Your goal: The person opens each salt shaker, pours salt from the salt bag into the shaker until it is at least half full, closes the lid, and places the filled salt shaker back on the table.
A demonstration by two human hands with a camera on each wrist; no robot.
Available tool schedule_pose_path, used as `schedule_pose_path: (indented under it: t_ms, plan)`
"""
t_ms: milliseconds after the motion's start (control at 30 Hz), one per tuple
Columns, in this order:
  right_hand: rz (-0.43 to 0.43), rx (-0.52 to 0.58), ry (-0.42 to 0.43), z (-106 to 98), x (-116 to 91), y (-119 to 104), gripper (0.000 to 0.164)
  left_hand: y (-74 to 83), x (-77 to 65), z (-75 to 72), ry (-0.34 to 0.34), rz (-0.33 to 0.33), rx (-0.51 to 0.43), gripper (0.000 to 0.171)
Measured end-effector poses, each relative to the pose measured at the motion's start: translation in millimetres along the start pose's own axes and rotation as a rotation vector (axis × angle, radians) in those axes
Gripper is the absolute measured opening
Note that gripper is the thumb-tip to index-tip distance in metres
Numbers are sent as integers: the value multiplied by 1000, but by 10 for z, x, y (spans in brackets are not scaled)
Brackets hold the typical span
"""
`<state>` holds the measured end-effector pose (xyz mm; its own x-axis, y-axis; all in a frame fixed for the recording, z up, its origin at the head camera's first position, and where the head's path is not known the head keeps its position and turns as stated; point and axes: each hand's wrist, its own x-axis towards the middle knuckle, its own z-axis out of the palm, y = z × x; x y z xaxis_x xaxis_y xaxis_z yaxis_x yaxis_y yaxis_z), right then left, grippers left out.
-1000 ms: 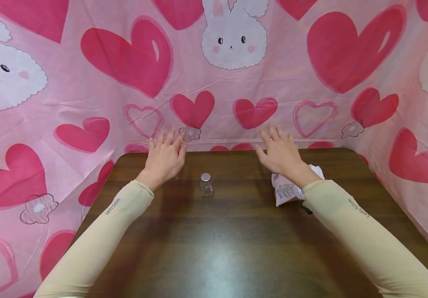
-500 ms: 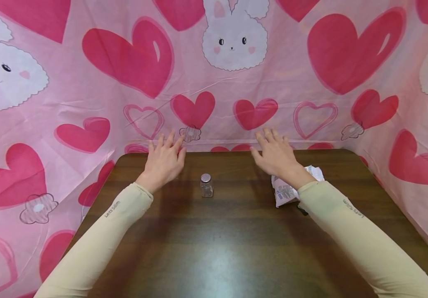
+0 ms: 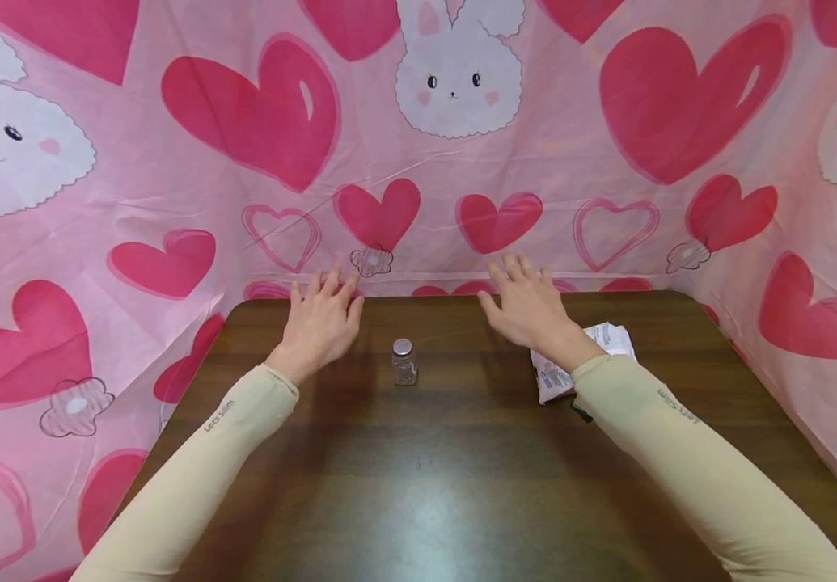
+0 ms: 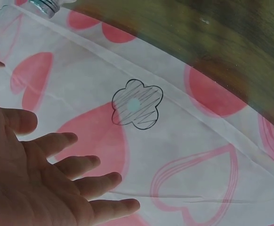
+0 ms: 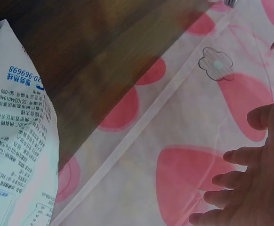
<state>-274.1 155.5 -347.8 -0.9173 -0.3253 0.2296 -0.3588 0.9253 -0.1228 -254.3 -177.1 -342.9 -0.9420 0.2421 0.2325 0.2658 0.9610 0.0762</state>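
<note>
Between the two hands, and a little nearer the person, the shaker stands upright on the table, its long axis vertical and its metal cap on top. It lies to the right of and nearer than the left hand, and to the left of and nearer than the right hand. The left hand appears the closer, though its fingers point to the far edge, past the shaker. Both hands are wide, fingers spread, holding nothing. On the right, the bag lies partly hidden behind the right wrist; whether they touch cannot be told.
</note>
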Motion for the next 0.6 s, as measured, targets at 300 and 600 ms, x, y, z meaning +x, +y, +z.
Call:
schedule_pose_path:
  t_ms: [300, 600]
  plan:
    - [-13, 7, -7, 38, 20, -85, 67, 9, -53, 53, -29, -8, -6, 58]
    - [-19, 10, -37, 80, -2, -182, 69, 14, -111, 136, -39, -6, -11, 57]
